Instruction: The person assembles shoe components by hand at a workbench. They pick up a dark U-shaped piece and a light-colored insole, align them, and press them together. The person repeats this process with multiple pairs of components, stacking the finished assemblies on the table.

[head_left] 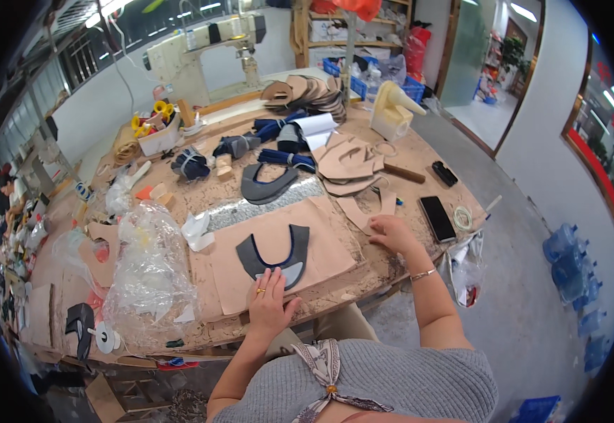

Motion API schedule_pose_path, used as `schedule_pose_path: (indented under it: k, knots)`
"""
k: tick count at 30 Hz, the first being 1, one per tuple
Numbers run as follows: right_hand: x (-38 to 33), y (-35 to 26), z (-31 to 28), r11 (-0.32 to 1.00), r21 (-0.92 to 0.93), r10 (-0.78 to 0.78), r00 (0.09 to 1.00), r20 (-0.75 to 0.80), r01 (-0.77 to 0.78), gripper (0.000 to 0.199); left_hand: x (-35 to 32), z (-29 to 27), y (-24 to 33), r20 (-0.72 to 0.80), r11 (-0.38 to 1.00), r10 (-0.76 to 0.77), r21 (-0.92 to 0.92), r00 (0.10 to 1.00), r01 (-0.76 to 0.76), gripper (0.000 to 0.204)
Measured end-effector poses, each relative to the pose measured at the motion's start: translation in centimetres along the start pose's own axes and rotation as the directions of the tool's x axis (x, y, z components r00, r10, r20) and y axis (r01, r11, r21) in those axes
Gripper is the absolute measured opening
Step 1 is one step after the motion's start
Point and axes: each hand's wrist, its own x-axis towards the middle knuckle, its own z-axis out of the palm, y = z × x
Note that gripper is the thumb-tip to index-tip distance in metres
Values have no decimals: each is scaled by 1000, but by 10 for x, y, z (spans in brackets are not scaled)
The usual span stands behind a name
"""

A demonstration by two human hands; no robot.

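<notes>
The left hand (268, 302) is lying flat, fingers spread, on the near edge of a grey collar piece (273, 255) with blue trim; its grip is open and pinching nothing. The collar piece is resting on a tan sheet (321, 240) that is covering the front middle of the surface (363, 282).

The right hand (393, 234) is reaching to the right, its fingertips pressing down on a tan cut-out (360, 211) lying just beyond the sheet's right corner; whether the fingers are closing around its edge I cannot tell.

A second grey collar (268, 185) is sitting farther back on a silver strip (279, 201). More tan cut-outs (346, 161) are piling up behind the right hand, and blue bundles (279, 141) are lying beyond them. A black phone (437, 218) is lying near the right edge, beside a coil of cord (463, 218). Crumpled clear plastic (148, 268) is heaping up to the left of the sheet. A sewing machine (201, 56) is standing at the back
</notes>
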Motion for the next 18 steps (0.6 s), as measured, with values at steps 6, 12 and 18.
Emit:
schedule_pose_path:
  k: [6, 12, 18]
  knots:
    - [-1, 9, 2, 975, -170, -132, 988, 76, 143, 16, 2, 0, 0, -23, 1000, 11, -8, 1000, -11, 59]
    - [3, 10, -2, 968, -250, 33, 999, 40, -22, 15, 2, -1, 0, -21, 1000, 9, -13, 1000, -10, 59]
    - [43, 15, -45, 997, -45, 7, 623, -782, -69, 23, 1, -3, -1, -8, 999, -2, -37, 1000, 2, 56]
